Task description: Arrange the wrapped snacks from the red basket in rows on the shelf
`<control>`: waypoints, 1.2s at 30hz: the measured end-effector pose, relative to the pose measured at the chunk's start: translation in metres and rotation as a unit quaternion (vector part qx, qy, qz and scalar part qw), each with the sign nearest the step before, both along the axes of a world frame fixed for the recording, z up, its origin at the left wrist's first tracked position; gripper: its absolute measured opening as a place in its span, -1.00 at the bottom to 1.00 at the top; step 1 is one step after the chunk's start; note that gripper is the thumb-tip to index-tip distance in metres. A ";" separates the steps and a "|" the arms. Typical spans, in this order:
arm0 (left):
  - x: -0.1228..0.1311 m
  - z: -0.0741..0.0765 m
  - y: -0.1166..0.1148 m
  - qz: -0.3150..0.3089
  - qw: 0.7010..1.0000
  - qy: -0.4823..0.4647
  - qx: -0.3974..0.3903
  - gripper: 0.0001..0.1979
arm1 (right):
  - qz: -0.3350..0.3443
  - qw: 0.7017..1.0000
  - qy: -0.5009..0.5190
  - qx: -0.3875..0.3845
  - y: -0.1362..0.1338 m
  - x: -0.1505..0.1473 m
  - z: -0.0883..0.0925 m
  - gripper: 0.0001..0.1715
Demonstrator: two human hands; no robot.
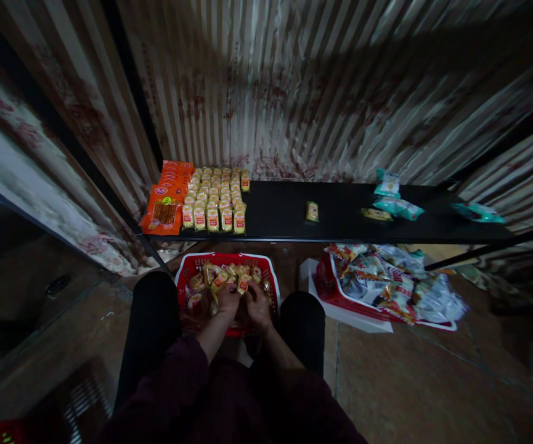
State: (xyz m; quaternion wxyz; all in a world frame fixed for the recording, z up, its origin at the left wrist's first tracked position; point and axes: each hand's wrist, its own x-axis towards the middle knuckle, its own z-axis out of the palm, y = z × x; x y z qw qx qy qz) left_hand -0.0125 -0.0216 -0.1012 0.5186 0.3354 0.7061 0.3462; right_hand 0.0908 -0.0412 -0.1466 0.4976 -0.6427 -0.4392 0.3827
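Dark sleeves (pixel 174 385) nearest; farther, left hand (pixel 228 301) and right hand (pixel 259 307) half-curled at yellow packets (pixel 244 283); I can't tell their grip.

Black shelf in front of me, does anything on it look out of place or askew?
Yes. Toward the right of the black shelf, teal packets lie scattered at odd angles, and a lone yellow packet sits near the middle, unlike the tight rows of yellow packets at left.

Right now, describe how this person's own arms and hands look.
The left hand and right hand are bare, without gloves. Dark maroon sleeves stop well short of the wrists, leaving the forearms uncovered. No watch shows; the light is too dim to rule out rings.
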 end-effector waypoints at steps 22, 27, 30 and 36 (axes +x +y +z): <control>-0.003 0.028 -0.008 0.086 0.989 -0.117 0.012 -0.81 | 0.033 0.929 0.364 -0.068 -0.004 -0.010 0.040 -0.27; -0.001 0.035 -0.007 0.062 0.993 -0.105 0.010 -0.80 | 0.031 0.921 0.383 -0.069 -0.004 -0.010 0.045 -0.24; -0.001 0.037 -0.005 0.057 0.994 -0.090 0.016 -0.79 | 0.032 0.922 0.380 -0.068 -0.004 -0.009 0.045 -0.27; 0.005 0.036 -0.003 0.036 0.995 -0.084 0.048 -0.77 | 0.030 0.919 0.385 -0.074 -0.004 -0.007 0.048 -0.34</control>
